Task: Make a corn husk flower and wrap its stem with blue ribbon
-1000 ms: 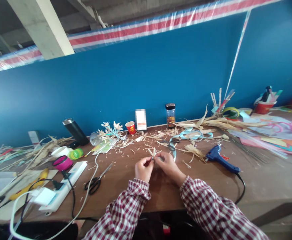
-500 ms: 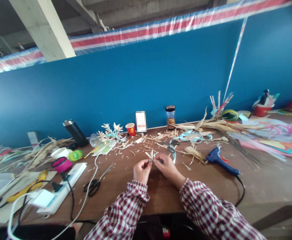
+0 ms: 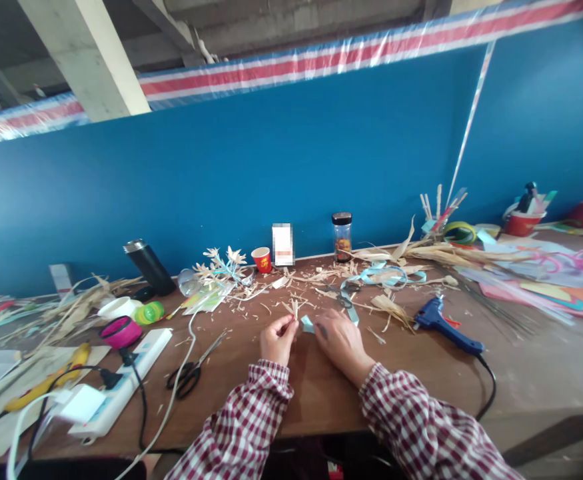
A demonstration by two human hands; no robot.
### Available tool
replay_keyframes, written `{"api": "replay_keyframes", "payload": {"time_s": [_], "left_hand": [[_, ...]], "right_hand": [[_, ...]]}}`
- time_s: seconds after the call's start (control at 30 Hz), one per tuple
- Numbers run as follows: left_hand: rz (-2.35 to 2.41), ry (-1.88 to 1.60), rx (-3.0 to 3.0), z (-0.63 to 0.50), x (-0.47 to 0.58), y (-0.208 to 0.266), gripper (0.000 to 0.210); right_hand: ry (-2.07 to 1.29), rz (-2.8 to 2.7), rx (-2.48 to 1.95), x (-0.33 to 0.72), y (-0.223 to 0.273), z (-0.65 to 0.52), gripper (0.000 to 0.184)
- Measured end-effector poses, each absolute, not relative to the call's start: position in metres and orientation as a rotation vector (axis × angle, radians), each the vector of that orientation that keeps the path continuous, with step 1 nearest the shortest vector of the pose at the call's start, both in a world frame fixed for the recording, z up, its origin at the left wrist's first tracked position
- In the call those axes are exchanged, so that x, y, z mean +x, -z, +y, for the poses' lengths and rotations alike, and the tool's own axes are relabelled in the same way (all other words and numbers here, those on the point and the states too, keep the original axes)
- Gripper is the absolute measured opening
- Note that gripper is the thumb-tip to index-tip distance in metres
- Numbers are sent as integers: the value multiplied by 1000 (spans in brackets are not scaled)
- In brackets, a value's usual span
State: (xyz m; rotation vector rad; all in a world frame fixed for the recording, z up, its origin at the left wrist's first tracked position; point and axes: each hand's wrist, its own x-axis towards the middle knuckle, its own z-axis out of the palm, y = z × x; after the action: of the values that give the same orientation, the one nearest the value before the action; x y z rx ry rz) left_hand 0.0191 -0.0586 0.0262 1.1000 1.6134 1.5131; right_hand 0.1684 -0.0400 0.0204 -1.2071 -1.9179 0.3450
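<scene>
Pinched between the thumb and fingers of my left hand (image 3: 277, 340) is a small pale flower of husk strips (image 3: 294, 309), its petals pointing up. Just to its right, my right hand (image 3: 342, 343) is low over the table with its fingers closed on a light blue ribbon (image 3: 308, 325). The ribbon's short end sticks out left of the fingers, close to the flower but apart from it. Beyond the right hand, more blue ribbon lies loosely coiled among husk scraps. The fingertips of the right hand are partly hidden.
A blue glue gun (image 3: 446, 327) lies right, black scissors (image 3: 187, 378) left beside a white power strip (image 3: 121, 387) with cables. Behind stand a red paper cup (image 3: 261, 260), a glass jar (image 3: 342, 239), a black bottle (image 3: 150, 267) and a bunch of husk flowers (image 3: 221, 267).
My right hand has moved away from the flower, slightly right, and now has the blue ribbon. My left hand shifted a little left with the flower. The other person's hand at far left has left view.
</scene>
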Motion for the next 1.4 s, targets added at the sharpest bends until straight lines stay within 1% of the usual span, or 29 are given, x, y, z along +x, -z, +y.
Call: {"api": "replay_keyframes", "payload": {"time_s": [0.07, 0.13, 0.3, 0.57, 0.67, 0.8, 0.9, 0.97, 1.07, 1.17, 1.23, 1.33, 1.4], "left_hand": [[1586, -1535, 1124, -55, 17, -26, 27], [1587, -1555, 1142, -54, 17, -23, 28], [1576, -1621, 1228, -58, 21, -16, 29], [1570, -1682, 1484, -69, 27, -14, 24], [1587, -1689, 1431, -68, 25, -12, 28], [1596, -1733, 1265, -64, 19, -10, 32], [1583, -1774, 1162, -62, 14, -9, 34], [1589, -1788, 1116, -62, 12, -10, 35], [1601, -1777, 1110, -61, 12, -10, 34], [1582, -1755, 1111, -62, 13, -10, 34], [1573, -1739, 1106, -62, 13, -10, 34], [1590, -1709, 1119, -62, 13, -11, 32], [1597, -1696, 1139, -62, 13, -11, 32]], "right_hand": [[-210, -1955, -1183, 169, -25, -42, 14], [-188, -1916, -1152, 168, -29, -43, 16], [-522, -1824, -981, 161, -30, -43, 18], [-832, -1743, -884, 157, -27, -39, 19], [-802, -1622, -959, 159, -25, -36, 23], [-699, -1485, -1061, 163, -25, -35, 35], [-623, -1383, -1125, 170, -30, -36, 38], [-598, -1327, -1133, 175, -33, -35, 37], [-597, -1222, -1082, 180, -36, -33, 29], [-645, -1218, -1036, 182, -38, -32, 30], [-659, -1298, -1066, 182, -39, -35, 29], [-532, -1493, -1181, 186, -42, -44, 30], [-411, -1723, -1168, 192, -44, -55, 21]]}}
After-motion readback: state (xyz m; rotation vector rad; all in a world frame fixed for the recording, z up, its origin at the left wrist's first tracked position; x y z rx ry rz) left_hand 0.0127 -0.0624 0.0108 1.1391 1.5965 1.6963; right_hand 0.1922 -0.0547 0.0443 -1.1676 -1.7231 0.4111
